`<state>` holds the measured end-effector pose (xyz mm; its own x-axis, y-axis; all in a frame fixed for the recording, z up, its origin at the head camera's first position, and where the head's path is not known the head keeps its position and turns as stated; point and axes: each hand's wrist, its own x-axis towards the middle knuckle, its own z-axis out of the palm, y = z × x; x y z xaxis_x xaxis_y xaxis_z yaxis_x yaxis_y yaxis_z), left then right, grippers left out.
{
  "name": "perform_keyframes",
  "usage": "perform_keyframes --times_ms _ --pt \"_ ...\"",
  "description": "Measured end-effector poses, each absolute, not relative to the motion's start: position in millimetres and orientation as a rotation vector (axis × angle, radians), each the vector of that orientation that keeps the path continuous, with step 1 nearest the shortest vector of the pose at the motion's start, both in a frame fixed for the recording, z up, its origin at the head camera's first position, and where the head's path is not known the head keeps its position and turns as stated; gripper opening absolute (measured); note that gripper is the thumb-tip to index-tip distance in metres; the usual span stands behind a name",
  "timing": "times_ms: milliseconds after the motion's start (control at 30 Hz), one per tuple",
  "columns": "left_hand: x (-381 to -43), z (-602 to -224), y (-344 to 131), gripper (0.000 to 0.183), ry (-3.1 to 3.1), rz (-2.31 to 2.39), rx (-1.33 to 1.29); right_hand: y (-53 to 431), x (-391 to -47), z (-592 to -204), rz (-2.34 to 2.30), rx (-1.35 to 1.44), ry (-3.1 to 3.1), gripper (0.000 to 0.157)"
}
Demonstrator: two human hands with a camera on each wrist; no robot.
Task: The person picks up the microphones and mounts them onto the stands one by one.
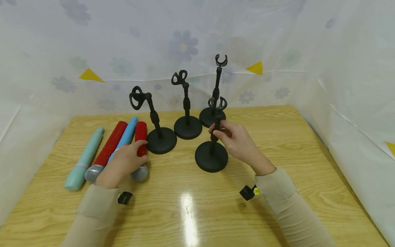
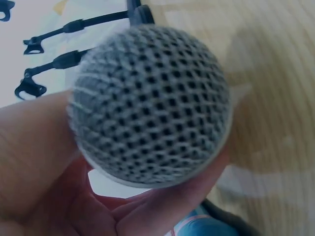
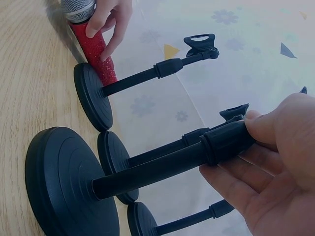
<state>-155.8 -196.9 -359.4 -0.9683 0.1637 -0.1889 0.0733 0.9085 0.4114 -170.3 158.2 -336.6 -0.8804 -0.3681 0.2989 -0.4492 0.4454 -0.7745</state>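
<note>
My left hand [image 1: 121, 164] grips a red glittery microphone [image 1: 141, 132], thumb and fingers around its body. Its silver mesh head [image 2: 152, 103] points back toward me and fills much of the left wrist view. To the right, my right hand [image 1: 240, 142] pinches the black collar [image 3: 229, 142] on the upright of a desktop microphone stand [image 1: 211, 157]. This stand has a round base and an open clip [image 1: 217, 103] on top. Close beside the red microphone is the base of another black stand [image 1: 162, 141], its clip tilted left.
Two more black stands, a middle one [image 1: 188, 128] and a back one [image 1: 208, 116], stand toward the rear edge. Left of my left hand lie a blue microphone [image 1: 128, 133], another red microphone [image 1: 109, 145] and a teal one [image 1: 87, 152]. A patterned curtain [image 1: 154, 44] hangs behind the table [image 1: 160, 212].
</note>
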Motion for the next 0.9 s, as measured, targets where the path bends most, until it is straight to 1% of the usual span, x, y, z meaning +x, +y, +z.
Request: perform_keyframes --times_ms 100,333,633,900 --pt "-156.5 -357.0 -198.2 0.053 2.818 0.618 0.167 158.7 -170.3 -336.9 1.427 0.736 -2.596 0.018" --pt "-157.8 -353.9 -198.0 0.058 2.706 0.658 0.132 159.3 -170.0 -337.3 1.448 0.74 -2.588 0.019" --pt "-153.2 -348.5 -197.8 0.043 2.652 0.733 0.139 159.2 -169.7 -336.7 1.423 0.752 -2.581 0.018" --pt "-150.1 -342.5 -197.2 0.044 2.641 0.758 0.211 159.0 -168.6 -334.9 1.446 0.747 -2.587 0.016"
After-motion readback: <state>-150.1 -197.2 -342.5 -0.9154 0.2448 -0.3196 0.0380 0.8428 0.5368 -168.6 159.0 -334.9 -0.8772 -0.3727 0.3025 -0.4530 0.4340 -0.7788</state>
